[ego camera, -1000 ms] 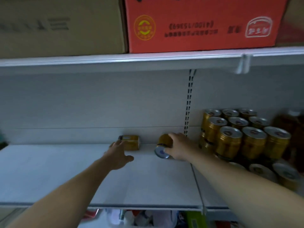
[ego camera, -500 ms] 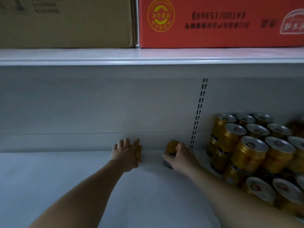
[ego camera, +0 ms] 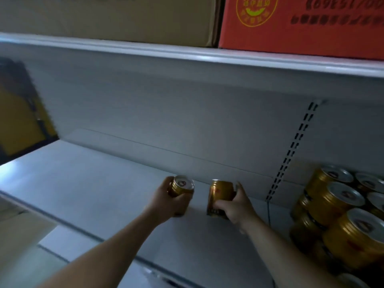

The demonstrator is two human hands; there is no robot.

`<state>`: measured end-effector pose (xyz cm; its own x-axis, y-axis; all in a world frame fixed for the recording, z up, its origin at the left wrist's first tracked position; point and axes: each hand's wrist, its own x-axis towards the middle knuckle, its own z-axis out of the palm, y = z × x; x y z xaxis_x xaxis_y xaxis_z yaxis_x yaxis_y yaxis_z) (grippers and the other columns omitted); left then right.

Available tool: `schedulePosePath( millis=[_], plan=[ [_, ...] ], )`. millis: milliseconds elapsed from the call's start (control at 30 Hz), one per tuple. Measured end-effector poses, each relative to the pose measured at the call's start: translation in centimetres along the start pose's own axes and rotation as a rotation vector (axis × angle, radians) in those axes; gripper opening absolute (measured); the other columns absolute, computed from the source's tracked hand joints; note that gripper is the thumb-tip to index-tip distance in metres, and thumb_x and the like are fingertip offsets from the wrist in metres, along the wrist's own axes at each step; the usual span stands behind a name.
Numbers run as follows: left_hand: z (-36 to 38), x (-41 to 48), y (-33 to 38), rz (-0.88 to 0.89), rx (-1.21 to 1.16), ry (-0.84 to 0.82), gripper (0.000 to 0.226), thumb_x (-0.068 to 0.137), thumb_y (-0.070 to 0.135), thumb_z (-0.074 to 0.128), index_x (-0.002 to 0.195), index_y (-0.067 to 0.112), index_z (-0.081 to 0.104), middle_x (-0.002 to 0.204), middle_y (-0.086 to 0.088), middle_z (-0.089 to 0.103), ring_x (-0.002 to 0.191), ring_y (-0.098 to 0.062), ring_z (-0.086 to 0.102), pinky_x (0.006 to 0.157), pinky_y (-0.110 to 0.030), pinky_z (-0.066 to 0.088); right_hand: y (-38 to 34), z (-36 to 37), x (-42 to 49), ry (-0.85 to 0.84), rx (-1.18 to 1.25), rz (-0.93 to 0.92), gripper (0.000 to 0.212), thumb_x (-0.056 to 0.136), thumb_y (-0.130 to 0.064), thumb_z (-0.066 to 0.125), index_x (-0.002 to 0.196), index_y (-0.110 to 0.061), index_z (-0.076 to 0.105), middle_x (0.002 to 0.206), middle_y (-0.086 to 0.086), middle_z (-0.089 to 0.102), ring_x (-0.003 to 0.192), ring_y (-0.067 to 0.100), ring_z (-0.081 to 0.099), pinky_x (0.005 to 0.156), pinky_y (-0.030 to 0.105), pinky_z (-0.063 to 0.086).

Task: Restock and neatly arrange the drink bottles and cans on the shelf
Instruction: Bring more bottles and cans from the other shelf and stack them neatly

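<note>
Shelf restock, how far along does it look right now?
Done: a stack of gold cans stands at the right end of the shelf. In hand: the left hand grips the left can and the right hand grips the right can, both near the back wall. Left: neither can is with the stack yet, and the shelf's long left stretch holds no drinks.

Upside-down "15369" on red carton (ego camera: 301, 38)
</note>
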<state>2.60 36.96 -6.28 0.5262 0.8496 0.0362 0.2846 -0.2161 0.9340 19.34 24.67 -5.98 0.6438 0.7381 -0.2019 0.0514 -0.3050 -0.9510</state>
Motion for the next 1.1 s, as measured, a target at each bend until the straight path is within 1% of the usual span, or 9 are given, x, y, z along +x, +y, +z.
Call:
schedulePosePath(
  millis=[100,200,333,500,567,733,867,1000,1100],
  plan=[
    [0.5,-3.0,0.2,-0.058,-0.327,-0.026,0.038,0.064,0.018,0.078,0.097,0.022,0.058,0.095,-0.008,0.068,0.082,-0.015,0.066,0.067,-0.023,0.055,0.5,0.7,-2.0,-0.046,0.327,-0.047,0.082,0.044,-0.009,0.071,0.121,-0.026,0.051,0.103,0.012,0.062,0.089,0.028,0.061,0.062,0.032,0.05],
    [0.9,-5.6,0.6,-0.099,-0.516,-0.044,0.041,0.068,0.028,0.072,0.107,0.018,0.061,0.097,-0.007,0.07,0.09,-0.018,0.067,0.077,-0.034,0.055,0.4,0.0,-4.2,-0.146,0.574,-0.006,0.068,0.058,0.005,0.066,0.118,-0.025,0.054,0.106,0.016,0.061,0.094,0.034,0.06,0.067,0.042,0.052],
    [1.6,-7.8,2.5,-0.131,-0.695,-0.045,0.046,0.067,0.045,0.062,0.105,0.019,0.062,0.088,-0.008,0.072,0.084,-0.026,0.069,0.069,-0.04,0.056,-0.3,-1.8,-7.6,-0.175,0.778,0.02,0.059,0.055,-0.019,0.071,0.113,-0.027,0.061,0.104,0.009,0.068,0.096,0.031,0.063,0.061,0.043,0.056],
    [2.6,-10.1,5.8,-0.129,-0.799,-0.147,0.05,0.063,0.039,0.066,0.108,0.021,0.056,0.101,-0.011,0.066,0.088,-0.026,0.068,0.062,-0.038,0.056,-1.1,-4.9,-12.6,0.078,0.71,-0.113,0.048,0.052,-0.031,0.074,0.099,-0.034,0.066,0.095,-0.004,0.072,0.087,0.015,0.068,0.064,0.036,0.054],
    [3.5,-11.2,7.0,-0.115,-0.789,-0.212,0.048,0.064,0.034,0.069,0.108,0.023,0.055,0.108,-0.01,0.063,0.096,-0.026,0.064,0.068,-0.04,0.056,-1.0,-6.7,-14.8,0.172,0.583,-0.21,0.051,0.052,-0.027,0.084,0.099,-0.039,0.068,0.097,-0.01,0.071,0.089,0.01,0.067,0.07,0.033,0.054],
    [7.8,-14.3,9.9,-0.022,-0.661,-0.365,0.05,0.059,0.024,0.074,0.105,0.028,0.057,0.102,0.003,0.067,0.098,-0.017,0.063,0.083,-0.041,0.053,0.6,-12.0,-19.8,0.415,0.297,-0.35,0.055,0.063,-0.021,0.084,0.106,-0.042,0.058,0.097,-0.022,0.068,0.089,-0.004,0.063,0.075,0.025,0.046],
    [11.6,-16.9,12.0,0.107,-0.466,-0.451,0.061,0.05,0.035,0.081,0.106,0.031,0.057,0.095,0.011,0.071,0.091,-0.005,0.066,0.075,-0.026,0.051,1.8,-16.6,-22.1,0.586,0.196,-0.399,0.058,0.051,-0.044,0.081,0.105,-0.046,0.059,0.103,-0.022,0.068,0.095,-0.002,0.064,0.076,0.022,0.047],
    [15.3,-18.3,14.0,0.198,-0.375,-0.466,0.065,0.049,0.045,0.08,0.108,0.037,0.056,0.107,0.004,0.065,0.098,-0.008,0.064,0.08,-0.03,0.054,3.7,-20.8,-22.0,0.618,0.105,-0.388,0.055,0.056,-0.046,0.08,0.107,-0.045,0.059,0.104,-0.017,0.07,0.099,0.006,0.065,0.089,0.041,0.051],
    [18.3,-18.5,15.2,0.26,-0.287,-0.431,0.05,0.065,0.034,0.081,0.107,0.043,0.054,0.103,0.017,0.065,0.091,0.004,0.061,0.073,-0.014,0.05,4.7,-23.2,-21.3,0.57,-0.006,-0.405,0.054,0.064,-0.034,0.083,0.112,-0.039,0.058,0.106,-0.017,0.069,0.103,0.007,0.062,0.094,0.042,0.048]
  ],
)
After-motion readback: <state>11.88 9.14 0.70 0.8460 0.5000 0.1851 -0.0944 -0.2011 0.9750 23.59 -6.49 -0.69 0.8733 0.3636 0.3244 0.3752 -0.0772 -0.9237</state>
